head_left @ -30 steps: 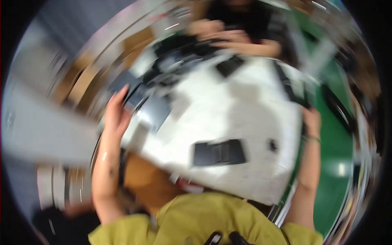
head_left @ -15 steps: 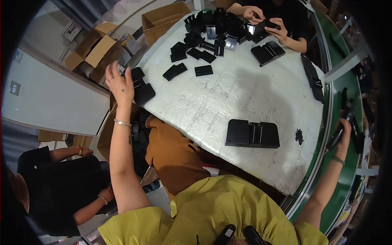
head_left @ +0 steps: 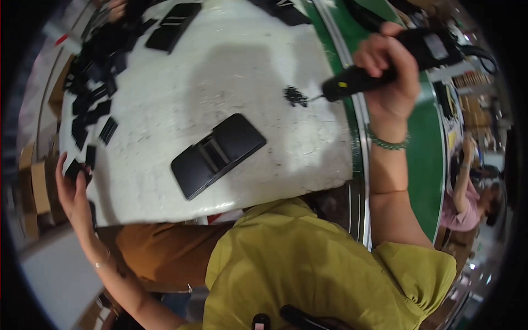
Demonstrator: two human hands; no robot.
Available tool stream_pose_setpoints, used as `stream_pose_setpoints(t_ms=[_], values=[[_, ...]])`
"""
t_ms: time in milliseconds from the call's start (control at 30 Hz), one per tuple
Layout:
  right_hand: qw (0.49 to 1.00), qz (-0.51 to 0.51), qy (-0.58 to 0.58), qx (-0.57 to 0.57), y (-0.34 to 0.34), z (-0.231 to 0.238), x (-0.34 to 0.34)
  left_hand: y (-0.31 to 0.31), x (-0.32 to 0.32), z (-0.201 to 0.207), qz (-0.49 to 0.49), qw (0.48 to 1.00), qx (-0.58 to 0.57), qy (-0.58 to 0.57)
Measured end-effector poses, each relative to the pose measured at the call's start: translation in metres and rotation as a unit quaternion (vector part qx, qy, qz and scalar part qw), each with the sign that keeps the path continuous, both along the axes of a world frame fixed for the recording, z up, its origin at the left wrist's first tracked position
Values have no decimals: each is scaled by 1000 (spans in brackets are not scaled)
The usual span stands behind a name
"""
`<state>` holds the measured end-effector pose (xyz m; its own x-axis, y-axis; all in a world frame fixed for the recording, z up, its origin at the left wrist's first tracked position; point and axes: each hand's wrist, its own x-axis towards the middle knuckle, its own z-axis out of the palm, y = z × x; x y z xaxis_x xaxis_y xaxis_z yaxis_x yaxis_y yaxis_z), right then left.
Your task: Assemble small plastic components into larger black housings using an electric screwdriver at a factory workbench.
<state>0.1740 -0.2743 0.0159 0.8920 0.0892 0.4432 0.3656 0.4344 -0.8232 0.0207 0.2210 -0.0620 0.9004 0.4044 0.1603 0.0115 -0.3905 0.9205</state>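
My right hand [head_left: 393, 71] is wrapped round a black electric screwdriver [head_left: 352, 85]. The thin bit points left, with its tip at a small pile of black screws [head_left: 295, 97] on the white table. At the table's left edge, my left hand [head_left: 78, 212] has thumb and fingers stretched apart beside a dark plastic part [head_left: 72, 169]; whether they touch it I cannot tell. Between my hands, in front of me, lies a wide black plastic housing [head_left: 219, 155], tilted on the tabletop, with two metal strips in its middle slot.
A heap of black parts [head_left: 102, 66] covers the far left of the white table [head_left: 264, 181]. Another housing [head_left: 173, 26] lies at the back, near a co-worker's hand [head_left: 116, 9]. A green conveyor-like surface [head_left: 426, 165] runs along the right. Cardboard boxes [head_left: 39, 187] stand left.
My view has turned to the right. The screwdriver has swung from beside the table to the screw pile. My left hand stays by the parts at the left edge.
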Motion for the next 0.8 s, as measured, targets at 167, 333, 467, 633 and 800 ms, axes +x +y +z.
stream_pose_setpoints(t_ms=[167, 333, 467, 633, 800], values=[[998, -65, 11, -15, 7, -18, 3, -109, 40, 28, -140, 972, -149, 115], [994, -107, 20, -11, 21, -26, 18, -161, 71, 27, -242, 944, -144, 171], [995, -94, 37, -26, 32, -25, 26, -189, 90, 14, -311, 930, -87, 177], [995, -86, 40, -18, 27, -13, 19, -229, 111, 7, -323, 904, 279, 4], [999, -3, -36, 28, 28, -8, 9, -274, 131, 9, -320, 904, 276, -64]])
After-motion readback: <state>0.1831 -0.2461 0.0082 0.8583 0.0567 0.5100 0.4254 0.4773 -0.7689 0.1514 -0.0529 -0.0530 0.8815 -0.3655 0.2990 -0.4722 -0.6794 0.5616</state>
